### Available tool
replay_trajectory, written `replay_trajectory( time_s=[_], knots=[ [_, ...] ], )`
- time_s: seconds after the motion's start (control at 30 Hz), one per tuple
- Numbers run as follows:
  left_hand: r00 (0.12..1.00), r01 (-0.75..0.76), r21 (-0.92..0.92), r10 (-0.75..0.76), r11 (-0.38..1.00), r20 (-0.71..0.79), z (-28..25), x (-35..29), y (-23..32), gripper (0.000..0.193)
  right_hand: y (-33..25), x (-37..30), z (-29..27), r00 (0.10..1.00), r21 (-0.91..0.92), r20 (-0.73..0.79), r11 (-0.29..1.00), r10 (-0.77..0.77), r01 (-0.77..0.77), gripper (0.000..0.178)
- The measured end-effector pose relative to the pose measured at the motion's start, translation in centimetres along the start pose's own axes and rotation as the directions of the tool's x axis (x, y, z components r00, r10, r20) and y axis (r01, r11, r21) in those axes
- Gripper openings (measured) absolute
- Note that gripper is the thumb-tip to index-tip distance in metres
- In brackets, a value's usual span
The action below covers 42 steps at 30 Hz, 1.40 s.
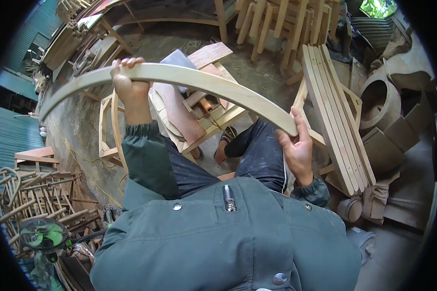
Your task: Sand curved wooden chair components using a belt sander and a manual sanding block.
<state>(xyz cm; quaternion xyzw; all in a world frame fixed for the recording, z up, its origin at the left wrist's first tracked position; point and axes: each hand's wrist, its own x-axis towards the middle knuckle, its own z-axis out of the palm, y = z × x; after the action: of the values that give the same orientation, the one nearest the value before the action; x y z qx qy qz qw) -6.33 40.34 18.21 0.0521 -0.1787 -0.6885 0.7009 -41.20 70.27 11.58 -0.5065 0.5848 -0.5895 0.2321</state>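
A long, pale, curved wooden slat [194, 78] is held up across my lap, bowed away from me. My left hand [131, 92] is wrapped round its middle-left part, fingers over the far edge. My right hand [298, 150] grips its right end between thumb and fingers. The slat's left tip reaches out past my left hand and looks blurred. Below it, between my knees, stands a low wooden work stand [216, 127]. An orange cylindrical object [206, 105] with a yellow cord lies there, beside a curved reddish-brown sheet [182, 114].
Several straight wooden slats [337, 121] lean on a frame at my right, near a large round duct-like casing [379, 102]. A curved wooden frame [112, 128] stands left. A yellow cord [77, 155] crosses the floor. At lower left are a green-bladed fan [43, 235] and piled clamps [39, 199].
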Motion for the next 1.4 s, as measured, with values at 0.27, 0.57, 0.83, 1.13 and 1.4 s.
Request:
replay_trajectory(
  time_s=[0.27,0.57,0.83,1.13,1.4],
  knots=[
    [0.947,-0.111,0.172,0.157,0.979,-0.28,-4.5,-1.7,-0.1,0.032,0.8,1.4,-2.7,0.948,0.515,0.108,0.799,0.298,-0.31,0.056],
    [0.773,-0.068,0.447,0.33,0.892,-0.541,-9.5,-2.7,-0.1,0.022,2.0,1.5,-2.3,0.877,0.53,0.168,0.709,0.451,-0.466,0.059],
    [0.742,-0.05,0.664,0.473,0.746,-0.476,-7.4,-4.9,-0.5,0.028,3.5,1.6,-1.6,0.849,0.47,0.18,0.715,0.496,-0.517,0.066],
    [0.681,-0.033,0.681,0.515,0.732,-0.521,-8.6,-4.5,-1.0,0.023,3.9,1.3,0.5,0.924,0.571,0.112,0.737,0.366,-0.361,0.065],
    [0.775,-0.131,0.522,0.415,0.843,-0.477,-8.3,-5.4,-2.8,0.034,3.2,0.8,0.6,0.873,0.689,0.15,0.584,0.464,-0.429,0.054]
  ],
)
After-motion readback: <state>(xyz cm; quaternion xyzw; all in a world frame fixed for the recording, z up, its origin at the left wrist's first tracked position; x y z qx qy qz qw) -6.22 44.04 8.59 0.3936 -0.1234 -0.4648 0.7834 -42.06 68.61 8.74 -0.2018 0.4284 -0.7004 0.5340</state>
